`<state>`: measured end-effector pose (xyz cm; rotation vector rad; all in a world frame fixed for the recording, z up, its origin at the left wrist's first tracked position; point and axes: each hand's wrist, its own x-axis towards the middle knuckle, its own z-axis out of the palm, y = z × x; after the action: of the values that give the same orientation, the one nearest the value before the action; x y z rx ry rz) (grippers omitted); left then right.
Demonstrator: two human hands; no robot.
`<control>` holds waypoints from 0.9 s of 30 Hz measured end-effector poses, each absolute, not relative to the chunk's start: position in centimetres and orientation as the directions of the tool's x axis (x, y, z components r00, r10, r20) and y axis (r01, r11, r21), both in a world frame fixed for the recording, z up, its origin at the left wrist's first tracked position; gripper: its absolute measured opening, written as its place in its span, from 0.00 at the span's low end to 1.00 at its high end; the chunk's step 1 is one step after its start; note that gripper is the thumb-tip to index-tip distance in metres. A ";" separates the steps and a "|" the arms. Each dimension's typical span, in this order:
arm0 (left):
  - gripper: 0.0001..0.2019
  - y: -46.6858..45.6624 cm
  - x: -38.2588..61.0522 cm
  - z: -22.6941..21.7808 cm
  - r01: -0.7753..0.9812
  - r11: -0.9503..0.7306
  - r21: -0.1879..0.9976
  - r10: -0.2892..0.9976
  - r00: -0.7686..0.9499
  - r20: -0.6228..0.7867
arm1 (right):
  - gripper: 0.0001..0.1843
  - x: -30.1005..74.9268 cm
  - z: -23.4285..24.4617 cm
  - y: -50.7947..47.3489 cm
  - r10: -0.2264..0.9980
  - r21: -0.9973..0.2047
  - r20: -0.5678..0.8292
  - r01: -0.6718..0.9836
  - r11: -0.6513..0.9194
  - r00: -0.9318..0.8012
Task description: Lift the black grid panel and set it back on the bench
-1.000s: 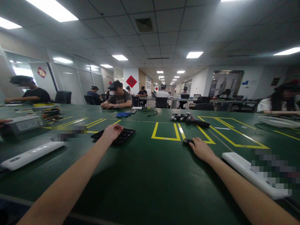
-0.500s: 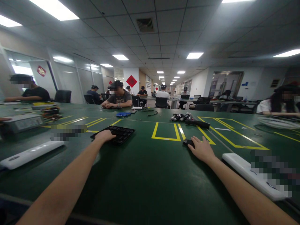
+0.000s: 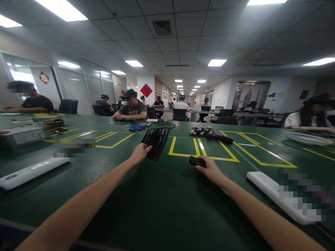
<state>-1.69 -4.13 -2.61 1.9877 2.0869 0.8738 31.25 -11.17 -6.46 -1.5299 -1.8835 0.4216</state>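
My left hand grips the near edge of a black slotted grille panel, which is lifted off the green table and tilted up, over the yellow floor-tape rectangle. My right hand holds a small black block by its near end, just above the table surface. The two hands are about a hand's width apart at the middle of the table.
Long white casings lie at the left and right. A black tool with silver parts lies beyond the yellow markings. A grey box sits far left. Other people sit at the far side and at both ends.
My left hand picked the black grille off the table and swung it right and upright. My right hand lifted the small black block and carried it left.
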 end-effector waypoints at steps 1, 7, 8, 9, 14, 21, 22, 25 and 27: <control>0.16 -4.7 0.3 -3.0 0.826 -0.116 0.551 0.944 -0.082 0.321 | 0.21 30.7 -6.5 -11.5 0.950 -0.679 0.291 0.674 0.289 -0.114; 0.14 -9.4 8.1 -5.5 0.545 -0.525 0.654 0.849 0.288 0.442 | 0.23 29.4 -7.6 -12.6 0.879 -0.802 0.405 0.363 0.474 -0.251; 0.14 -9.9 8.5 -5.9 0.515 -0.552 0.656 0.833 0.328 0.445 | 0.24 29.5 -7.9 -12.6 0.855 -0.793 0.435 0.332 0.512 -0.281; 0.15 -10.3 8.8 -6.1 0.489 -0.567 0.663 0.824 0.361 0.438 | 0.24 29.7 -8.1 -12.5 0.835 -0.782 0.456 0.310 0.541 -0.308; 0.16 -10.8 9.1 -6.4 0.387 -0.607 0.694 0.779 0.466 0.420 | 0.25 30.6 -8.9 -12.3 0.782 -0.719 0.501 0.325 0.615 -0.371; 0.19 -11.0 8.7 -6.2 0.480 -0.562 0.674 0.799 0.527 0.290 | 0.18 29.3 -7.2 -13.4 0.701 -0.653 0.532 0.297 0.697 -0.475; 0.19 -11.0 8.6 -6.0 0.477 -0.556 0.680 0.797 0.536 0.276 | 0.17 29.0 -6.9 -13.6 0.686 -0.637 0.543 0.296 0.712 -0.484; 0.21 -10.7 8.6 -5.6 0.469 -0.508 0.722 0.823 0.513 0.246 | 0.17 28.3 -6.4 -13.9 0.678 -0.603 0.555 0.328 0.727 -0.482; 0.17 -10.0 8.5 -5.4 0.461 -0.372 0.806 0.910 0.351 0.220 | 0.16 28.0 -6.4 -14.0 0.705 -0.611 0.539 0.362 0.704 -0.462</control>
<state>8.50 -10.04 -5.42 1.9743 1.1905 0.8993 28.03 -14.04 -6.44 -0.8119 -2.0895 0.5309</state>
